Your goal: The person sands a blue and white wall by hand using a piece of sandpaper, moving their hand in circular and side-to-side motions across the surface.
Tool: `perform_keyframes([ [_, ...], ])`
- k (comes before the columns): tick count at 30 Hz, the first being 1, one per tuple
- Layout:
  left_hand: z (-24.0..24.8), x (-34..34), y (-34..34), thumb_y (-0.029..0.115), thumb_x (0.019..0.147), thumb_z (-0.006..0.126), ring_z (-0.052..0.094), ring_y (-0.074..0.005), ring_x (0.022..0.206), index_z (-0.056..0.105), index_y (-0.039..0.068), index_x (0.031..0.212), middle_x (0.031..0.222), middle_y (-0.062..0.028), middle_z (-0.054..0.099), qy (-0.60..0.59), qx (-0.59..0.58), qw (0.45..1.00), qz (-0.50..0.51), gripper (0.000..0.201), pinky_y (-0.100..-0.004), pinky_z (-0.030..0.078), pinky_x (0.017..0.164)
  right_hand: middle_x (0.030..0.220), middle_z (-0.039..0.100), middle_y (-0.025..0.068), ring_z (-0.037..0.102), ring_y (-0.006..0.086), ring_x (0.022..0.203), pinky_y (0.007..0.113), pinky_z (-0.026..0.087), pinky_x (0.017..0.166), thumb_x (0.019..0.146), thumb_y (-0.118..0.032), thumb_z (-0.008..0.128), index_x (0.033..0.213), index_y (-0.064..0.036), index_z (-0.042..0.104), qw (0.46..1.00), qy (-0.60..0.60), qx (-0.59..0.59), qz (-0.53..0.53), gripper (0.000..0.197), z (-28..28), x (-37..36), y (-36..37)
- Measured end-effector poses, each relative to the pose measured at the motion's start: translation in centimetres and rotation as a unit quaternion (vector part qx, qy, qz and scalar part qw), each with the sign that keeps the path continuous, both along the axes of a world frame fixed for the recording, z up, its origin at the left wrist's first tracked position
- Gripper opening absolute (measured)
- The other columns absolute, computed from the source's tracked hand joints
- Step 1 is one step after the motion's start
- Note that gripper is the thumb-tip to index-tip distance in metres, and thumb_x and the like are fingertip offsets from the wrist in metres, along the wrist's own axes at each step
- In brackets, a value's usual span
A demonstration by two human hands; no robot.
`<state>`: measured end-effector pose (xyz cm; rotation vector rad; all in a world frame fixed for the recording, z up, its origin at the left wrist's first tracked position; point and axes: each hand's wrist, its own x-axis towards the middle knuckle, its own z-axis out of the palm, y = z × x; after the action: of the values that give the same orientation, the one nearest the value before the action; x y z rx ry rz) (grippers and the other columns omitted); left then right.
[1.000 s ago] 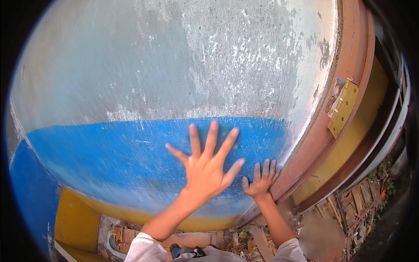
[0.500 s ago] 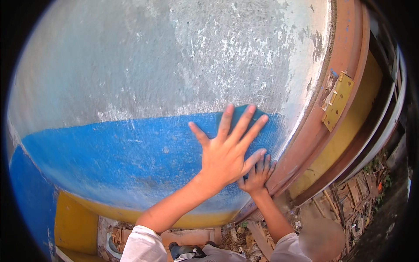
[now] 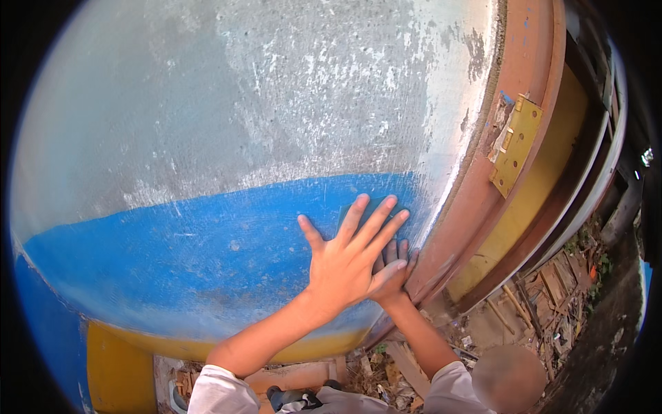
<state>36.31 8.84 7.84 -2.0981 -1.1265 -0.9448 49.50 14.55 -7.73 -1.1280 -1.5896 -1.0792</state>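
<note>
My left hand [image 3: 345,270] lies spread flat against the painted wall [image 3: 227,252], just below the line where the blue paint meets the grey. Beneath its fingers is a dark green sheet [image 3: 372,210] that looks like sandpaper, pressed to the blue paint. The left thumb crosses in front of my right hand [image 3: 393,281], whose fingers are apart and rest on the wall's lower right edge beside the brown door frame [image 3: 452,228]. Part of the right palm and thumb is hidden behind the left hand.
A yellow metal hinge [image 3: 517,145] is fixed to the frame on the right, near a yellow panel [image 3: 527,200]. Whitish, flaking patches mark the grey upper wall [image 3: 296,76]. Wood scraps and rubble [image 3: 524,303] litter the ground at lower right. A yellow block [image 3: 118,369] stands at lower left.
My left hand and the green sheet have slid down from the grey-blue border into the blue, and now overlap the right hand more. The whole view has shifted slightly.
</note>
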Motion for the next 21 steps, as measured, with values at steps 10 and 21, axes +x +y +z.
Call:
perform_keyframes([
  [10,0.0,0.4,0.0,0.064,0.085,0.049,0.014,-0.0319,0.148,0.045,0.031,0.144,0.155,0.0011,0.033,-0.033,-0.018,0.999,-0.001,0.068,-0.0711,-0.026,0.097,0.123,0.054,0.0148,0.042,0.0392,0.124,0.064,0.024,0.101,0.082,-0.063,0.052,0.129,-0.0123,0.057,0.991,-0.027,-0.115,-0.062,0.069,0.8,-0.8,-0.7],
  [21,-9.6,-5.7,-2.5,0.061,0.088,0.049,-0.009,-0.0437,0.146,0.048,0.025,0.143,0.159,-0.0172,0.018,-0.04,-0.027,0.994,0.099,0.066,-0.0721,-0.023,0.097,0.154,0.03,0.0172,0.022,0.0403,0.143,0.062,0.008,0.113,0.091,-0.052,0.045,0.144,-0.0132,0.043,0.994,0.005,0.017,0.109,0.067,0.5,0.1,0.2],
])
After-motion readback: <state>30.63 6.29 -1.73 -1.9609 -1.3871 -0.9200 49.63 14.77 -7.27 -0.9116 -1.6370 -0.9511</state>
